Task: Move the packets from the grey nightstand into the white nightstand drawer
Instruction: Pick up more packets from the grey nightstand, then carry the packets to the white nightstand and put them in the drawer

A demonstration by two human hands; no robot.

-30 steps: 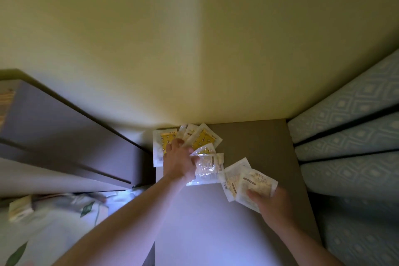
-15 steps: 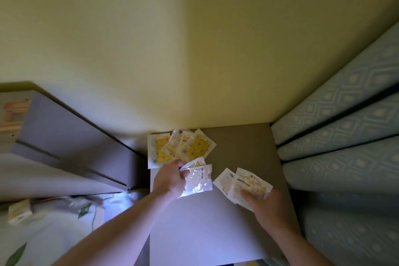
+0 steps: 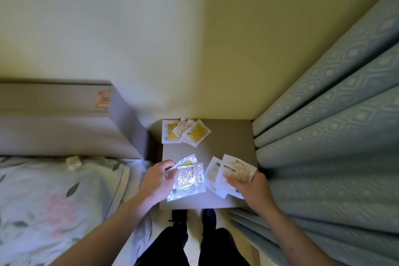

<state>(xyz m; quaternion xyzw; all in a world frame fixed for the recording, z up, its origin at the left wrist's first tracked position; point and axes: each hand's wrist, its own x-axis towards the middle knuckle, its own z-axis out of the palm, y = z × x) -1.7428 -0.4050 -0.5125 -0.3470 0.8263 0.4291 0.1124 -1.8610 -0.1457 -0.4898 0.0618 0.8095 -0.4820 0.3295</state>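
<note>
**Both hands loaded, one cluster of packets left behind**

Since a second ago both hands have drawn back toward the near edge of the grey nightstand worktop (image 3: 228, 136), each bringing packets with it. The left hand (image 3: 158, 181) pinches a shiny clear-plastic packet (image 3: 187, 181) with a yellow-printed one tucked behind it; a moment earlier that hand was up against the far pile. The right hand (image 3: 251, 188) grips a fanned pair of white paper packets with brown print (image 3: 232, 171), thumb curled over the top one.

Judging by this, the gathering is partly done: both bundles appear to hang just above the near part of the worktop, ready to be carried off. A cluster of white and yellow square packets (image 3: 185, 130) lies at the far left corner, well apart from both hands, so another trip looks necessary. The white nightstand drawer is not in view.
</note>
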